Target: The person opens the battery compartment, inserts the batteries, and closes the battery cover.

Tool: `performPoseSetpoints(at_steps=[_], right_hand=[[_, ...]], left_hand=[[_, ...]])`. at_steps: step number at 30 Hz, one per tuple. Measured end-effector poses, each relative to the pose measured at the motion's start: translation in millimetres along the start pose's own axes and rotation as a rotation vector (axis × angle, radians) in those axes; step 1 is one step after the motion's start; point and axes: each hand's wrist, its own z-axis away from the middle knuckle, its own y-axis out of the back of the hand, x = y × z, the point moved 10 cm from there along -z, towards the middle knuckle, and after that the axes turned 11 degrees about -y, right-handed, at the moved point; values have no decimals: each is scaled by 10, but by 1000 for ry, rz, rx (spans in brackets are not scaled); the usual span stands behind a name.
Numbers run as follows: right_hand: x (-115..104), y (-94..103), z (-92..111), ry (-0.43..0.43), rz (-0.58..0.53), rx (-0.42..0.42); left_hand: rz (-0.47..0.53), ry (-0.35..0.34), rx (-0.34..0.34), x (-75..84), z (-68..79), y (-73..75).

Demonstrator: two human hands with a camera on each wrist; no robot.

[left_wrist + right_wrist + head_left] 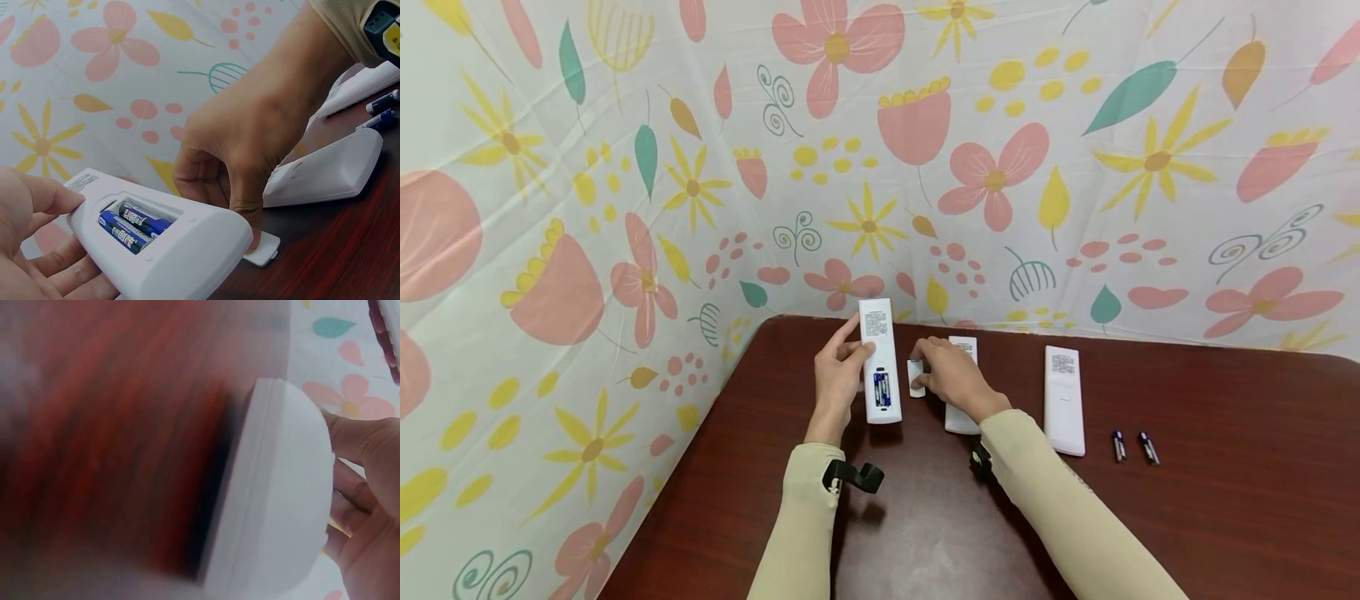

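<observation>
My left hand (pixel 837 379) holds a white remote control (pixel 876 333) back side up, thumb on its back and fingers underneath. Its battery compartment is uncovered, and two blue batteries (pixel 132 225) lie side by side in it. To the right, my right hand (pixel 957 377) pinches a small white battery cover (pixel 917 379) at the table surface. In the left wrist view the thumb hides part of that cover (pixel 264 250). Partly beneath the right hand lies a second white remote control (pixel 961 421). A white rounded end (pixel 284 487) fills much of the right wrist view, fingers behind it.
A third white remote control (pixel 1064 408) lies back up farther right on the dark red-brown table (pixel 1240 467). Two loose blue batteries (pixel 1119 447) are to its right. A flower-patterned cloth (pixel 1000 250) hangs along the table's back and left edges.
</observation>
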Motion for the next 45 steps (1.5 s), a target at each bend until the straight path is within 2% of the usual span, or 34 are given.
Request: performPoseSetpoints(at_steps=[7, 16, 23, 30, 45], right_hand=[[-37, 19, 71, 5, -103, -1], [-27, -28, 129, -31, -246, -44], [56, 42, 187, -94, -401, 9], [71, 175, 251, -147, -467, 71], [164, 217, 433, -265, -706, 94]], left_hand=[[9, 8, 13, -18, 13, 16], [28, 4, 24, -14, 15, 24], [44, -16, 31, 11, 8, 32], [44, -17, 36, 12, -4, 35], [45, -15, 26, 27, -9, 16]])
